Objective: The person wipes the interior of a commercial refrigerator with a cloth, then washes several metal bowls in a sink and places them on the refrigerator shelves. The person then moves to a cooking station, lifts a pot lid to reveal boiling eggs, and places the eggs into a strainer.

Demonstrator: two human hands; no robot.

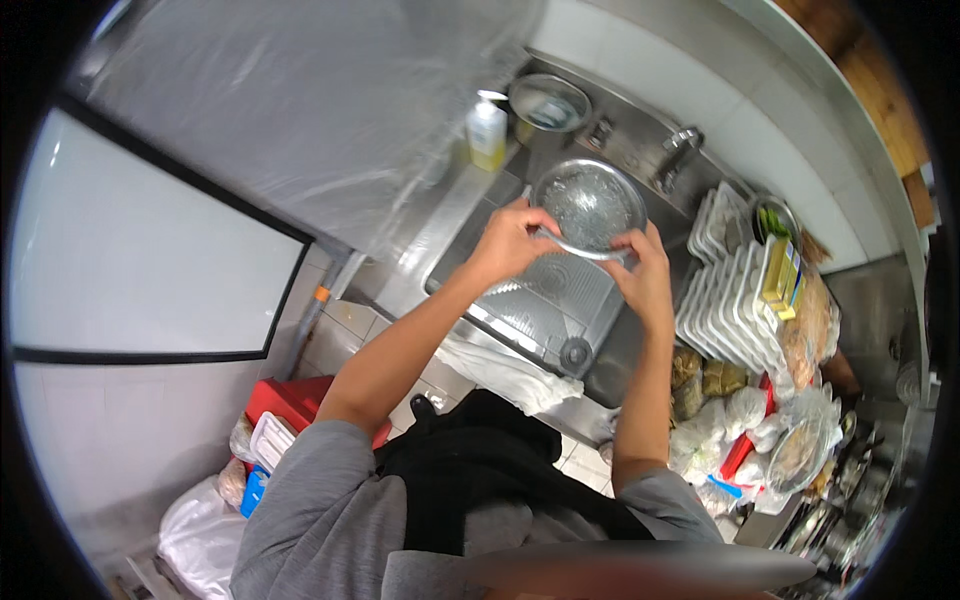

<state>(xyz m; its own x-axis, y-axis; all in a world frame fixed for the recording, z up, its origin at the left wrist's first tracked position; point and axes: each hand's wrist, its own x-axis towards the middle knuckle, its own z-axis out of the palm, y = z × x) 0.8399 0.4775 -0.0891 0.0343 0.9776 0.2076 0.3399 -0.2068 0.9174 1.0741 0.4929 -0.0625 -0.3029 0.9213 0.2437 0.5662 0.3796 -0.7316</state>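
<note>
Both my hands hold a round stainless steel bowl by its rim, above a stainless steel sink. My left hand grips the near left of the rim, and my right hand has the near right. The bowl's inside looks wet and shiny; whether water stands in it I cannot tell. Beneath it, in the sink, lies a ribbed grey tray or board with a round fitting at its near end. Behind the bowl a chrome faucet rises from the sink's back ledge.
Left of the sink stands a pump bottle of yellow liquid, beside another metal bowl. White trays are stacked on the right, with bagged food nearer. A white cloth hangs over the front edge. A red container is at lower left.
</note>
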